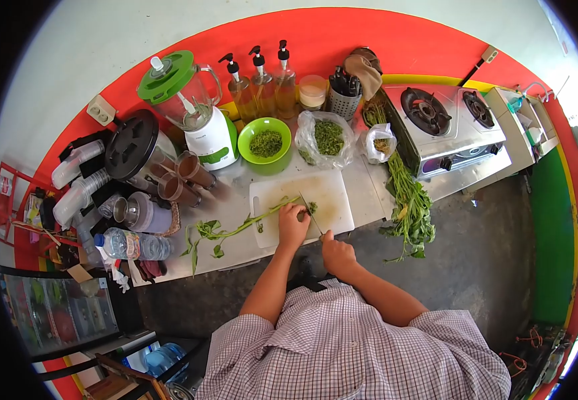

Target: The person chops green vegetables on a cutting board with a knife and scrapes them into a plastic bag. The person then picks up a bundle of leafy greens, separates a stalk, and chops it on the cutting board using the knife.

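Note:
My left hand (293,224) holds green stems (255,219) down on the white cutting board (335,187), its fingers closed round them. The leafy ends (210,233) stretch left over the metal counter. In my right hand (337,253), at the board's front edge, is the handle of a knife (314,217). The blade points up and left, beside a small heap of chopped green pieces (312,207). Behind the board stand a green bowl (265,165) of chopped greens and a plastic bag (329,138) of more greens.
A blender (211,137), pump bottles (263,91) and a utensil holder (344,103) line the back. At the right, a leafy bunch (409,213) hangs over the counter edge beside a gas stove (459,150). Water bottles (135,245) and cups (179,189) stand left.

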`<state>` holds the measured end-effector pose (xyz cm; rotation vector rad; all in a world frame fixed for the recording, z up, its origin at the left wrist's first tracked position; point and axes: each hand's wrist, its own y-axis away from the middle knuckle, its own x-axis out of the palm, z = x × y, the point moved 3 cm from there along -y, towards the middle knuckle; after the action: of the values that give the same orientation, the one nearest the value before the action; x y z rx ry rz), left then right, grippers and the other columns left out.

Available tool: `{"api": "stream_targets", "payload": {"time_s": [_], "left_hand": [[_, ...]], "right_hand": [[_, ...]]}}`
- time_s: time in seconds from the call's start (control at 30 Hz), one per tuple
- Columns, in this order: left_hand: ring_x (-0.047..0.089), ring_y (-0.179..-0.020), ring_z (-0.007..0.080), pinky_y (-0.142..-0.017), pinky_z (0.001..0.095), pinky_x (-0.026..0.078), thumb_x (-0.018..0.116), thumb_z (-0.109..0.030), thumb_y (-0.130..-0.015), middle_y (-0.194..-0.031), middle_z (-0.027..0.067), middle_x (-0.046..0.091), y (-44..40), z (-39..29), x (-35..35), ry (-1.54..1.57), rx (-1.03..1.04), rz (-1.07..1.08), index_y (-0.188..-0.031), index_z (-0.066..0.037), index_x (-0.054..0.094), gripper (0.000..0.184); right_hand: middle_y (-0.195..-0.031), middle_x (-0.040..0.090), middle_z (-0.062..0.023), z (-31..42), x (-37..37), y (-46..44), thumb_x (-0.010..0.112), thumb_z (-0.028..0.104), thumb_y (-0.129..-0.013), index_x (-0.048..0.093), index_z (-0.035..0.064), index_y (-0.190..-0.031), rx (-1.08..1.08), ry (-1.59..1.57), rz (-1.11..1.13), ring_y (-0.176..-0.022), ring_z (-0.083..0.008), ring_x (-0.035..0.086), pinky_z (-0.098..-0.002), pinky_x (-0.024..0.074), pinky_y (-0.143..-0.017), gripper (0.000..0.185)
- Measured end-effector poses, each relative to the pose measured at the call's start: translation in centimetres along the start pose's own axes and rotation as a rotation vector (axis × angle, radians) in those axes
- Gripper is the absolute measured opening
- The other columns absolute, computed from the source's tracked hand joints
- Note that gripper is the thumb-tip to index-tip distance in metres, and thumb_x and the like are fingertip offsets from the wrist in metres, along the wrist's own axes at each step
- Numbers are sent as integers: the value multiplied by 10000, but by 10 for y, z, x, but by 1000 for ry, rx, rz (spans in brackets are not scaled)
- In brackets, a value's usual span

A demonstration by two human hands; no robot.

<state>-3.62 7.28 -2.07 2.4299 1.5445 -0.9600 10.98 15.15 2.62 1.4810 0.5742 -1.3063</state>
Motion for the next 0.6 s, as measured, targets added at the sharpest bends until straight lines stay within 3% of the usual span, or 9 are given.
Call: {"api": "stream_targets", "payload": {"time_s": [0.27,0.6], "left_hand": [[569,-959,341,-863,443,489,726,-35,-796,-915,113,620,6,0,1,-32,143,-73,-941,-25,726,145],[572,-965,338,-852,436,498,722,-48,-800,-925,111,623,5,-4,1,-59,87,-76,-935,-29,716,136]], "right_hand": [[-838,754,-166,0,-1,-2,560,185,-980,454,-23,-1140,-26,-8,27,-788,-310,770,-415,617,-662,283],[-852,757,-152,-1,-4,0,590,188,-954,456,-30,-1178,-25,29,29,-805,-305,771,-416,615,-656,341]]}}
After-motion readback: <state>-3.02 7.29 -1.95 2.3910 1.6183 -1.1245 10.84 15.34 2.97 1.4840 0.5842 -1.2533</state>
